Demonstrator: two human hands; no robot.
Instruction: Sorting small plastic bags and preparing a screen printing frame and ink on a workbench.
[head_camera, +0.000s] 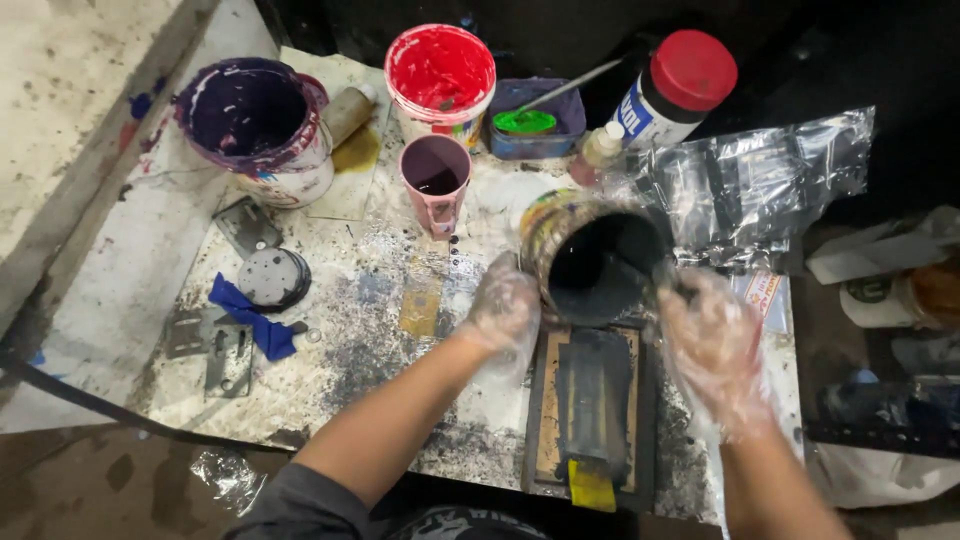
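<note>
Left hand (503, 305) gripping tilted black ink tub (597, 258) by its wall above the tray (590, 410), so ink falls there; right hand (712, 335) closed on a blurred tool at the rim.

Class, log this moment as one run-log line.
left hand: steadies dark ink tub | right hand: at tub rim, contents hidden | below: ink tray

I see a messy tabletop (380, 340) with paint spots all over. On it sit a purple paint bucket (258, 125), a red paint bucket (440, 75), a pink cup (436, 178), a blue rag (250, 315), some flat metal pieces (212, 345), a dark tray (590, 410) and crinkly clear plastic (760, 180).
</note>
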